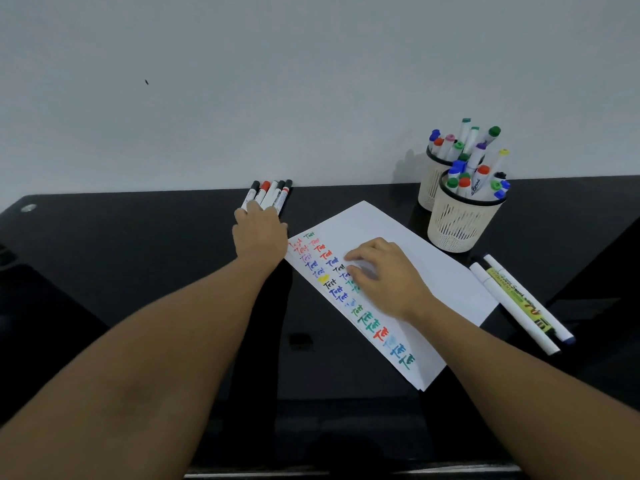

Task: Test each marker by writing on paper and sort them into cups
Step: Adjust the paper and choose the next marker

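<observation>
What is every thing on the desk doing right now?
Left hand: reaching onto the row of markers.
Right hand: resting on the paper.
Paper: covered with coloured "Test" words.
Two cups: full of capped markers.
Loose markers: lying beside the paper.

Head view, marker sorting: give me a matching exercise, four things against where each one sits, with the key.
Things:
1. left hand
2. right hand
3. near cup
4. markers beside the paper

Places:
A. on the desk right of the sheet
B. on the row of markers at the desk's far edge
C. flat on the paper
D. in front of the other cup, by the wall

Pairs: 1-B, 2-C, 3-D, 4-A
</observation>
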`<state>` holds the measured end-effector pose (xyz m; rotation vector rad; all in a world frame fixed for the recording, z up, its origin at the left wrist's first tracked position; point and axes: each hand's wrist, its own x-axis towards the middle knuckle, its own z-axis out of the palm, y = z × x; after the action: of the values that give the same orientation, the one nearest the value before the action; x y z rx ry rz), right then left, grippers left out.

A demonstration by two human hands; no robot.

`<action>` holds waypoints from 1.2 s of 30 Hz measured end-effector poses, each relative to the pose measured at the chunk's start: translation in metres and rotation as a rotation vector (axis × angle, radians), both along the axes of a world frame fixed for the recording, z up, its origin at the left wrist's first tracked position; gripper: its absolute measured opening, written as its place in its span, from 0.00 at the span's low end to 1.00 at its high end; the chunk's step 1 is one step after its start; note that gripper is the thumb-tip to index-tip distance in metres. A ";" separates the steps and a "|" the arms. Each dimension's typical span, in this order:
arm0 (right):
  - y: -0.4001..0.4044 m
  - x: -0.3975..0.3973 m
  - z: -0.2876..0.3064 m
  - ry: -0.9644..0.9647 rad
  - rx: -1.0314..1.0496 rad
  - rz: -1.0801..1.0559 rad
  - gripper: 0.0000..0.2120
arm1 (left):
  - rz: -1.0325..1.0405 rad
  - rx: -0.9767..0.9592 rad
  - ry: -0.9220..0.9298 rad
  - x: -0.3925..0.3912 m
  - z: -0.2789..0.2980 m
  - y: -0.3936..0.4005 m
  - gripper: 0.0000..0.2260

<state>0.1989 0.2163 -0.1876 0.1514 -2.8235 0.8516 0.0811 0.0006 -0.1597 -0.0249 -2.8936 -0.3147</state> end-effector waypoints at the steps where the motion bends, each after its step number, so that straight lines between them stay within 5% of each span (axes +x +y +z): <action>1: 0.000 0.000 0.000 0.003 -0.003 0.000 0.15 | 0.008 -0.007 0.001 -0.004 -0.004 -0.001 0.16; 12: 0.000 0.001 0.004 -0.002 -0.029 0.009 0.15 | 0.037 0.126 0.116 -0.003 -0.003 0.004 0.10; 21: -0.006 0.009 0.015 -0.008 -0.172 -0.035 0.19 | -0.276 0.700 0.406 0.045 0.033 -0.004 0.07; 28: -0.009 0.003 0.049 -0.140 -0.116 0.012 0.36 | -0.478 0.539 0.382 0.076 0.048 0.003 0.13; 30: -0.013 -0.001 0.063 -0.079 -0.094 0.034 0.31 | -0.559 0.492 0.388 0.082 0.048 0.011 0.14; 34: -0.025 -0.003 0.071 -0.018 -0.189 0.048 0.06 | -0.691 0.484 0.357 0.097 0.048 0.028 0.17; 36: -0.026 -0.002 0.067 -0.036 -0.389 -0.012 0.07 | -0.692 0.493 0.292 0.102 0.043 0.029 0.22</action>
<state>0.1973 0.1904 -0.1211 0.0627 -2.6229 1.3878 0.1827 0.0298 -0.1171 -0.9063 -2.3495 -1.0275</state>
